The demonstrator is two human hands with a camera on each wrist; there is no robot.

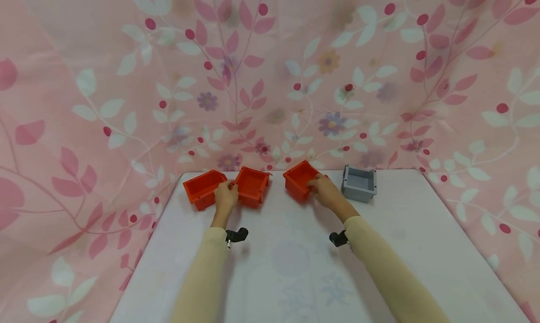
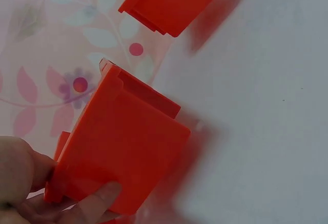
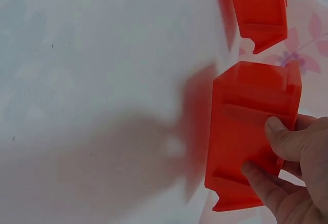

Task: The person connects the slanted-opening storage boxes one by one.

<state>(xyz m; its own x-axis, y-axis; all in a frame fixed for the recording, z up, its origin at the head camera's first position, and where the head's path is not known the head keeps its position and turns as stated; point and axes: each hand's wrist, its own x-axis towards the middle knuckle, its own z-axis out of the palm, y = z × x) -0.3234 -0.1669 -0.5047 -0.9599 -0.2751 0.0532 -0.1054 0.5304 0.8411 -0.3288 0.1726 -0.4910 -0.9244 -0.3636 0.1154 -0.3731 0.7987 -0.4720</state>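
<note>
In the head view, my left hand [image 1: 226,194] pinches the near-left rim of a red plastic bin [image 1: 251,186]. Seen from the left wrist, fingers [image 2: 97,201] lie along that bin's outer wall [image 2: 130,137]. My right hand [image 1: 326,191] grips the right rim of another red bin [image 1: 297,182], which sits at an angle. The right wrist view has the thumb and a finger on its outer wall [image 3: 241,137], with other fingers partly hidden behind the rim. Both bins look empty from above.
A third red bin [image 1: 204,188] stands left, close beside my left hand. To the right is a grey bin [image 1: 358,184]. All are near the back edge of the white-covered table [image 1: 270,276], against a pink floral cloth [image 1: 270,79].
</note>
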